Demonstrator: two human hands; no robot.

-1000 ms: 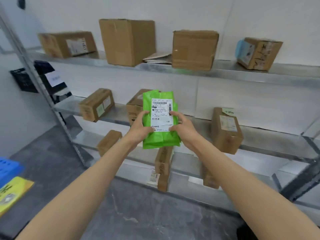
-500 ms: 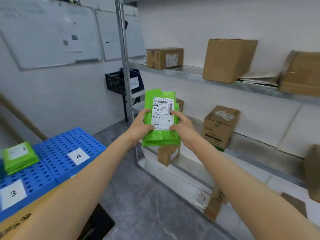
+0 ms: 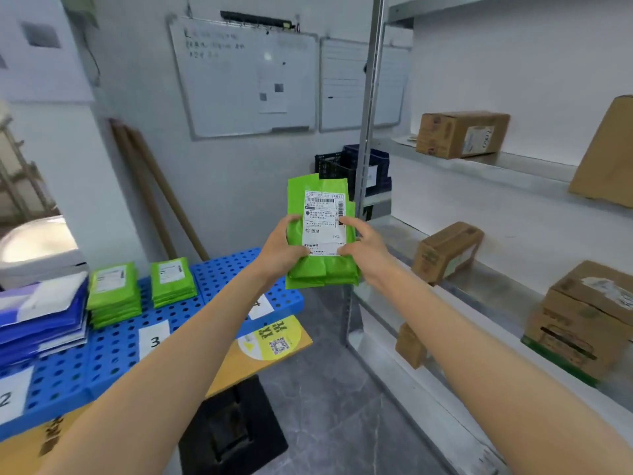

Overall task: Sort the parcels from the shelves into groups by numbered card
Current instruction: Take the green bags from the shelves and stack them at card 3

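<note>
I hold a green parcel (image 3: 322,269) with a white shipping label upright in front of me, my left hand (image 3: 279,250) gripping its left edge and my right hand (image 3: 363,248) its right edge. Below left lies a blue perforated surface (image 3: 219,272) with numbered cards: card 2 (image 3: 8,399), card 3 (image 3: 154,339), and a card (image 3: 262,308) partly hidden by my left forearm. Two stacks of green parcels (image 3: 114,294) (image 3: 173,281) rest on it behind card 3. Cardboard boxes (image 3: 460,133) (image 3: 445,252) sit on the metal shelves (image 3: 479,279) at right.
A pile of blue and white mailers (image 3: 41,317) lies on the far left of the blue surface. Whiteboards (image 3: 246,80) hang on the back wall, and dark crates (image 3: 352,166) stand behind the shelf post (image 3: 370,108). More boxes (image 3: 589,313) fill the right shelf; grey floor (image 3: 325,406) lies between.
The view has swung left from the shelves toward the blue sorting surface. Both hands keep the same hold on the green parcel, and cards 2 and 3 and the green stacks have come into view.
</note>
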